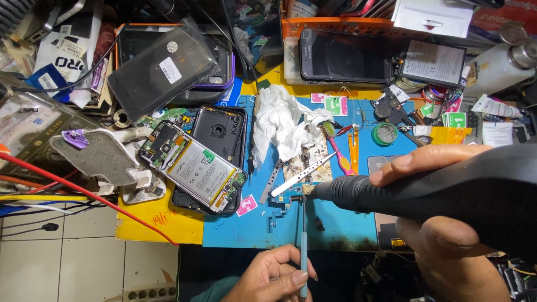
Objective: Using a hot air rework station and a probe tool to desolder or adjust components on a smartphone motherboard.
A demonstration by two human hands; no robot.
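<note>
My right hand [442,223] grips a thick black hot-air tool [447,190] whose nozzle points left at a small circuit part [296,197] on the blue work mat [335,223]. My left hand [274,277], low at the front edge, pinches a thin light-blue handled tool [304,246] that stands up toward the same small part. Metal tweezers [305,173] lie slantwise just above the nozzle tip. An opened phone with its battery showing [196,168] rests to the left, partly over a black back cover [221,131].
A crumpled white tissue [279,123], a pink toothbrush [338,148] and a small round tin [384,134] lie on the mat. Phones in an orange tray [347,56], a battery [433,62], red and black wires [84,190] and clutter crowd the bench.
</note>
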